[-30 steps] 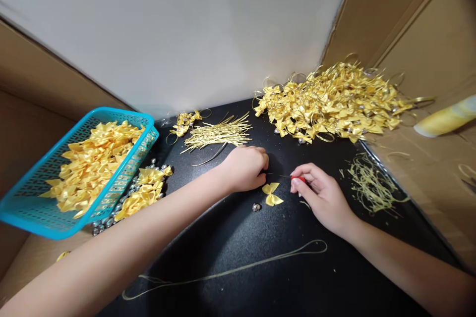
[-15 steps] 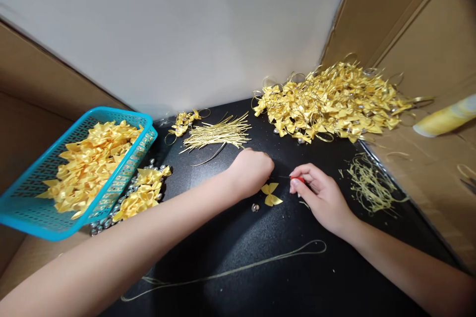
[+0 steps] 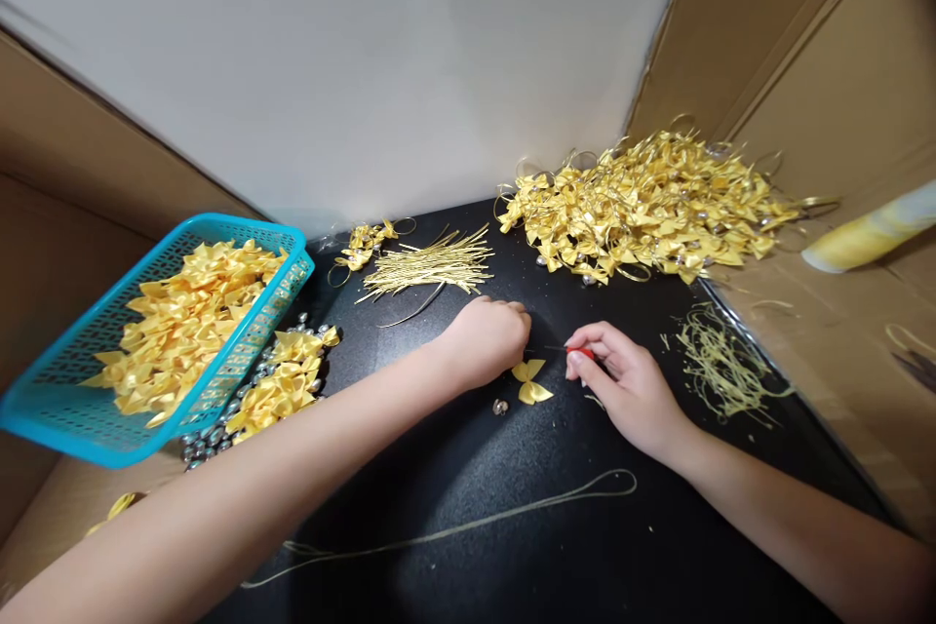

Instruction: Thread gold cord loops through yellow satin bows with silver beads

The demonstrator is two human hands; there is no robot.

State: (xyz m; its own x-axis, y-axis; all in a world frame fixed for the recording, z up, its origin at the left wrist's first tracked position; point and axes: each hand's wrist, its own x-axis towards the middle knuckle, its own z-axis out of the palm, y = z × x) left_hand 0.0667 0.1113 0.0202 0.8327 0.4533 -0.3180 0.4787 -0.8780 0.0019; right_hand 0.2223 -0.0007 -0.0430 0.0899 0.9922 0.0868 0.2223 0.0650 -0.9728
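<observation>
Between thumb and fingers, my right hand grips a small tool with a red handle; a thin dark shaft sticks out of it to the left. My left hand is closed in a fist just beyond the shaft's tip, and whatever its fingers hold is hidden. Below the gap between my hands lies a yellow ribbon bow on the black tabletop. A small silver bell sits left of the bow. Nearer me stretches a long, thin looped cord.
At left stands a blue basket of yellow bows, with silver bells and more bows beside it. Cut gold cords lie at the back. A heap of belled bows is at back right, above thread scraps.
Both hands keep nearly the same pose, shifted very slightly left in view along with the surroundings. The bow and bell stay on the tabletop.
</observation>
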